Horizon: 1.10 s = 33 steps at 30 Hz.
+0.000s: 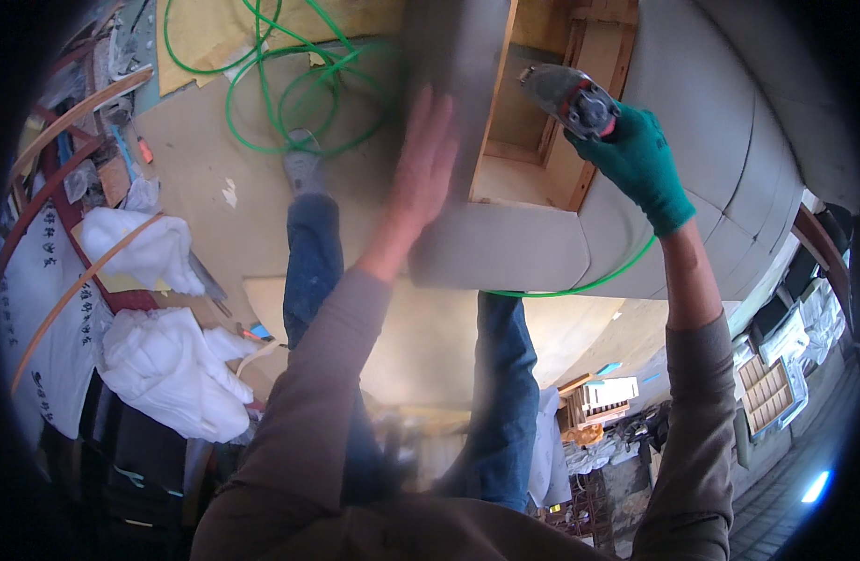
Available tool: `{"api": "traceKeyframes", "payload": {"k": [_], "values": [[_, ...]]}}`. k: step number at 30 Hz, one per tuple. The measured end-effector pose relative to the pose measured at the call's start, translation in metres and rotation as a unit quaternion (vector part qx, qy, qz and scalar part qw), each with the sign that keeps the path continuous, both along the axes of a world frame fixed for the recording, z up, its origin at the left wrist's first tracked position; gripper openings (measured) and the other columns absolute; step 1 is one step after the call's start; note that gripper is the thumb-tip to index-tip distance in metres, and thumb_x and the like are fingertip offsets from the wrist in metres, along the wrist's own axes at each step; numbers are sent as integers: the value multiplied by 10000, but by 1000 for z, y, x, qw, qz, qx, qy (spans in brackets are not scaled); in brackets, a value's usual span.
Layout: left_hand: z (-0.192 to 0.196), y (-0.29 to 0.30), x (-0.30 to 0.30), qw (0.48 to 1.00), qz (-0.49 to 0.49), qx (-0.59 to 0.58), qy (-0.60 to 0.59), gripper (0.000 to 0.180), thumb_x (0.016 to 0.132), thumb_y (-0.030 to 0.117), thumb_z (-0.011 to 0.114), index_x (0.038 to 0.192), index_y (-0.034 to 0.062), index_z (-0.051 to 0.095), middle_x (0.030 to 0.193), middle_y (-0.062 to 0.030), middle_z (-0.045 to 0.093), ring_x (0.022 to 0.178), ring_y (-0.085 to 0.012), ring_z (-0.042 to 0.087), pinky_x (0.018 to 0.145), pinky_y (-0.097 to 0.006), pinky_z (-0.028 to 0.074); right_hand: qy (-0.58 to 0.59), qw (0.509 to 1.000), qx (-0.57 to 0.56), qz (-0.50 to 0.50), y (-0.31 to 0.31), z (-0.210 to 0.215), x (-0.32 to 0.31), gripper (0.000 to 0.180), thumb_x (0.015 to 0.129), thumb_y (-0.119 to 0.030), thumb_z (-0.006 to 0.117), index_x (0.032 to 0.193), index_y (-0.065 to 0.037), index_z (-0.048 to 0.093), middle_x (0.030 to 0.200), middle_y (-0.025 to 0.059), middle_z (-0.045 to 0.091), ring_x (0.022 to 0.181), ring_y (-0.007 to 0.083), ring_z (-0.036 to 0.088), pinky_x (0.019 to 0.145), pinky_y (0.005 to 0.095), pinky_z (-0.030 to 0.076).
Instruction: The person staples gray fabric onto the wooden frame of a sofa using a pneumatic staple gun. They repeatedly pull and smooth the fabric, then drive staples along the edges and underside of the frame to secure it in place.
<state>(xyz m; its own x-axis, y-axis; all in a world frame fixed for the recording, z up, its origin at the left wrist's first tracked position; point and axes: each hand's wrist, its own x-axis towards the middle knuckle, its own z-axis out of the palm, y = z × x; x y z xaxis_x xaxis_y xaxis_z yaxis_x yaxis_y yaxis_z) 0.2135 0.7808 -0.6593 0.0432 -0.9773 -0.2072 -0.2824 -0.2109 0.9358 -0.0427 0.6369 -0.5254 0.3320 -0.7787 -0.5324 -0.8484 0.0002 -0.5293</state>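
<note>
My right hand [636,168], in a green knitted glove, is closed around the grip of a dark grey air staple gun [575,101]. The tool is held over the wooden-framed opening [523,178] of a grey upholstered furniture piece [505,252]. My bare left hand [422,159] is open, its fingers stretched out along the left side of that piece. Whether its palm touches the cover cannot be made out. A green air hose [608,280] curves under the right forearm, and more of it lies in loose loops [280,140] at the upper left.
Brown boarding [206,187] covers the floor around my legs. White wadding [168,374] and printed white sheeting [47,318] lie on the left, with bent wooden strips [84,271] across them. On the right are small stacked wooden pieces [603,397] and a slatted tray [765,393].
</note>
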Motion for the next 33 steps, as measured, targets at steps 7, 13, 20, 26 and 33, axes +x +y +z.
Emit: {"api": "traceKeyframes", "payload": {"k": [7, 13, 20, 26, 33], "values": [[-6, 33, -23, 996, 6, -24, -81, 599, 1063, 88, 608, 1651, 143, 514, 1788, -283, 257, 1630, -508, 290, 1313, -530, 312, -52, 999, 4, -3, 45, 1, -13, 387, 908, -165, 865, 1273, -67, 784, 984, 192, 822, 833, 319, 811, 795, 379, 626], [3, 22, -25, 987, -24, -19, -160, 590, 1054, 117, 627, 1634, 147, 521, 1768, -313, 248, 1597, -558, 302, 1296, -564, 329, -101, 994, 14, 25, 48, -7, 19, 290, 892, -185, 869, 1128, -60, 755, 930, 254, 741, 793, 444, 729, 721, 419, 595], [1, 23, -31, 971, -31, -20, -235, 613, 1042, 159, 670, 1632, 175, 505, 1730, -308, 297, 1567, -550, 343, 1275, -582, 354, -66, 995, -5, 77, 49, -10, 25, 238, 910, -199, 839, 1090, -78, 743, 890, 242, 731, 790, 462, 703, 706, 453, 588], [4, 21, -34, 968, -33, -23, -248, 601, 1043, 162, 677, 1624, 180, 522, 1729, -302, 302, 1564, -539, 357, 1271, -584, 359, -43, 993, -26, 105, 54, -22, 23, 255, 914, -197, 840, 1114, -72, 742, 899, 236, 745, 790, 445, 721, 711, 456, 593], [0, 48, -24, 995, 9, -48, -85, 564, 1053, 109, 639, 1608, 168, 553, 1752, -278, 317, 1595, -520, 337, 1294, -552, 331, -49, 999, -2, 13, 68, -3, 9, 294, 898, -184, 859, 1160, -75, 781, 939, 236, 762, 832, 429, 754, 731, 426, 605]]}}
